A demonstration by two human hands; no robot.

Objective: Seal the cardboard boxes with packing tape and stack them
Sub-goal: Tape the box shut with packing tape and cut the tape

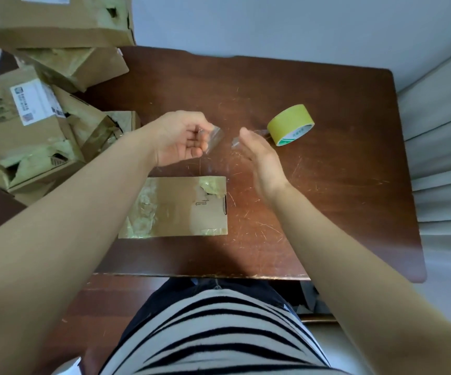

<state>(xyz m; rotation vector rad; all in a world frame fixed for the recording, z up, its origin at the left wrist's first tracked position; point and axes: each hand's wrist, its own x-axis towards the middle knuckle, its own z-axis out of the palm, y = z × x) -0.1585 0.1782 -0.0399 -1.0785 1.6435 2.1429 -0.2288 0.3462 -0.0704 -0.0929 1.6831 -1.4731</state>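
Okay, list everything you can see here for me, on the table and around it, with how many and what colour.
table: one, dark brown wood, scratched, centre
tape roll: one, yellowish, on the table right of centre
single box: one, brown cardboard with shiny tape patches, near the table's front edge
piled boxes: at least four, brown cardboard, taped, left end
clear tape: two pieces, transparent, between the hands
curtain: one, pale grey, pleated, right edge
striped shirt: one, black and white, bottom
left hand: pinches one tape piece
right hand: fingers fairly straight, at the other piece; grip unclear
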